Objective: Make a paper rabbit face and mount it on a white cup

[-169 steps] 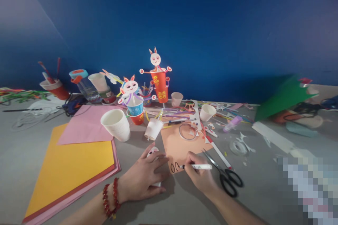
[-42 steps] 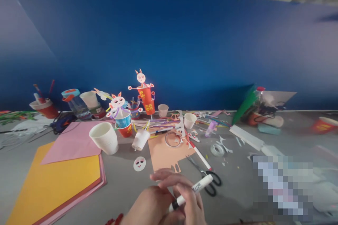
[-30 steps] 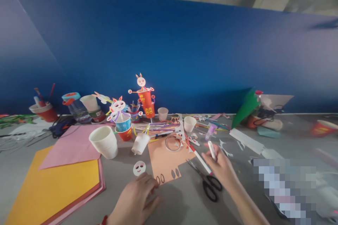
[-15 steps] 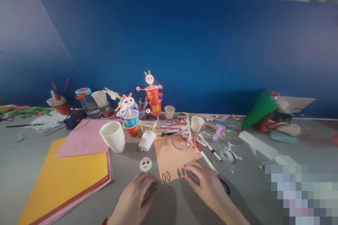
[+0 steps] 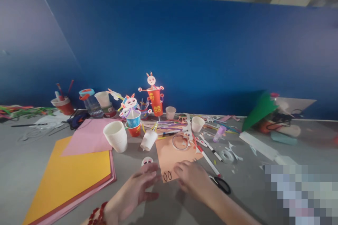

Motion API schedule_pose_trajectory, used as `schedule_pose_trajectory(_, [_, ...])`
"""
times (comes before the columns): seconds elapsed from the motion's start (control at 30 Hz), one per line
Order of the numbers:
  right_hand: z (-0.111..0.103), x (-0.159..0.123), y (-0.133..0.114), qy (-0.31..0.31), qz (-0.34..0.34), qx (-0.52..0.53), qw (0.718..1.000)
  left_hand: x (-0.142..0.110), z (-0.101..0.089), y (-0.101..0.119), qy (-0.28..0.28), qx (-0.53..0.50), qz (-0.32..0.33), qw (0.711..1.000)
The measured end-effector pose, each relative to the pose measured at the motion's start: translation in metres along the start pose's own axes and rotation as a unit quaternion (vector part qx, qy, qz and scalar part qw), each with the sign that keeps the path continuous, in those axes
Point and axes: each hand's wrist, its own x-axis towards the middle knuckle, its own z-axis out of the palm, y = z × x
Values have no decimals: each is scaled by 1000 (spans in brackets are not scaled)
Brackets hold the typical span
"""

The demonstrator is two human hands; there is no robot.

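Left hand: it is hovering (image 5: 133,189) low over the near middle of the bench (image 5: 148,214), its fingers spreading wide and holding nothing.
Right hand: it is resting (image 5: 194,180) over the near right part of the paper, its fingers curling inward; whether they are gripping anything, I cannot tell.
Paper: the orange sheet (image 5: 168,158) is lying flat in the near middle, two black ovals (image 5: 167,176) showing at its near left corner, just left of the right fingers.
Disc: a white face (image 5: 147,161) is lying left of the paper, the left fingers hiding its near part.
Scissors: their black handles (image 5: 227,187) are poking out to the right of the right hand, the hand and arm covering the rest.
Pens: a red one (image 5: 210,162) and a black one (image 5: 213,149) are lying right of the paper, the black one pointing towards the tape (image 5: 230,158).
Cups: a large white one (image 5: 116,139) is standing to the left; a small one (image 5: 149,140) is tilting beside the paper's far left corner.
Figures: a blue one (image 5: 133,119) and a red one (image 5: 154,95) are standing on the far side.
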Motion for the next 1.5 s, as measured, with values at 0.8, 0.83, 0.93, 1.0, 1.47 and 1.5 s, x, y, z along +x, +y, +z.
schedule_pose_trajectory(0.8, [0,7,16,-5,-95,-87,992,0,7,-4,34,-48,-1,998])
schedule_pose_trajectory(0.83, [1,8,17,-10,-103,-93,990,-1,6,-5,31,-47,-1,998])
schedule_pose_trajectory(0.93, [1,9,21,-13,-114,-95,989,-2,3,-6,29,-47,-4,998])
schedule_pose_trajectory(1.0, [0,9,22,0,-114,-87,990,-3,1,-6,30,-47,-6,998])
schedule_pose_trajectory(1.47, [7,13,24,20,-131,-86,987,1,-2,-7,50,63,49,996])
schedule_pose_trajectory(1.5, [8,11,25,32,-124,-69,989,1,-5,-8,54,107,73,990])
